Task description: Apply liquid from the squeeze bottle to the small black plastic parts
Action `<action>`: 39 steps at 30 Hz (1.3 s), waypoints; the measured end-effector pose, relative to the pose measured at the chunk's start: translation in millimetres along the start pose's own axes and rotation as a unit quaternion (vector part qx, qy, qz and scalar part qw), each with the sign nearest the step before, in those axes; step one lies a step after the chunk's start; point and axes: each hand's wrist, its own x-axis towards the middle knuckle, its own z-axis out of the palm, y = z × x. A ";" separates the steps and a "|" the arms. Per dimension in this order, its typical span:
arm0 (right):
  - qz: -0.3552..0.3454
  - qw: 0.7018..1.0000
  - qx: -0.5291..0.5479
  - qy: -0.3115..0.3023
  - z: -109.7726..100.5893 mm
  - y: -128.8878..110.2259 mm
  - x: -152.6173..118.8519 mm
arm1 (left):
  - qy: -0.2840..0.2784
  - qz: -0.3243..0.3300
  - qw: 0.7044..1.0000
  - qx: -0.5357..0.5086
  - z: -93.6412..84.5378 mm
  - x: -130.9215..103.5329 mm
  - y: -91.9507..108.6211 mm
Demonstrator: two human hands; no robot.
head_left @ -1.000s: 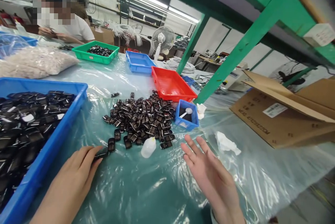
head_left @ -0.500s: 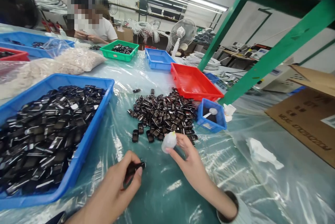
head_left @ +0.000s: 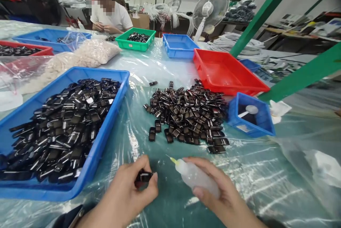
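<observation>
My left hand point(head_left: 133, 189) is closed, thumb and fingers pinching a small glossy black plastic piece point(head_left: 144, 176), mostly hidden by the fingers. In my right hand point(head_left: 213, 185) lies a translucent white squeeze bottle point(head_left: 198, 178) with a yellow neck and a thin needle tip. The bottle is tilted, its tip pointing up and left, apart from the black piece. Just beyond both hands spreads a pile of similar black pieces point(head_left: 186, 110) on the plastic-covered table. A large blue tray point(head_left: 102, 142) full of black pieces stands to the left of my left hand.
A small blue bin point(head_left: 250, 126) with a white scoop point(head_left: 252, 109) stands right of the pile, beside a red tray point(head_left: 226, 68). Behind are a blue tray point(head_left: 181, 43), a green tray point(head_left: 138, 43) and a bag of beige pieces point(head_left: 96, 50). A green post point(head_left: 266, 11) rises at right. A person point(head_left: 112, 15) sits opposite.
The bottle has swung from near upright to tilted left, showing its needle tip, and sits lower in view. My left hand keeps its pinch. The camera view has shifted.
</observation>
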 end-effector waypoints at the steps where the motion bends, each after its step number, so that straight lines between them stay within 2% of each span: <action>1: 0.003 1.000 0.004 -0.002 -0.6 0.9 -0.5 | -0.001 -0.004 1.000 0.006 0.1 1.0 -1.0; 7: 0.026 0.994 0.094 0.057 -0.8 7.5 -8.0 | -0.029 -0.016 0.999 0.018 -1.3 -3.8 -0.6; 12: 0.019 0.994 0.027 0.106 -1.7 7.6 -14.3 | -0.021 0.025 0.999 -0.023 -4.5 -11.3 4.9; 17: 0.020 0.988 -0.009 0.152 -1.7 10.4 -19.0 | -0.024 0.065 0.997 0.013 -8.7 -9.8 3.7; 20: 0.012 0.988 -0.043 0.149 -2.1 12.6 -20.5 | -0.040 0.056 0.997 0.030 -10.2 -11.7 2.1; 23: 0.002 0.988 -0.061 0.141 -2.7 14.7 -21.2 | -0.030 0.060 0.998 0.015 -8.4 -13.9 -0.6; 26: -0.006 0.986 -0.089 0.144 -2.7 16.3 -22.3 | -0.026 0.097 0.995 -0.014 -5.5 -13.3 -3.0; 30: -0.053 0.978 -0.145 0.141 -4.1 17.9 -24.0 | -0.035 0.148 0.988 0.006 -5.2 -11.5 -1.8; 34: -0.097 0.970 -0.184 0.122 -9.9 20.8 -24.3 | -0.049 0.145 0.988 0.035 -7.3 -11.9 1.9; 39: -0.075 0.970 -0.195 0.124 -14.1 23.6 -24.6 | -0.048 0.146 0.987 0.037 -5.9 -13.0 1.3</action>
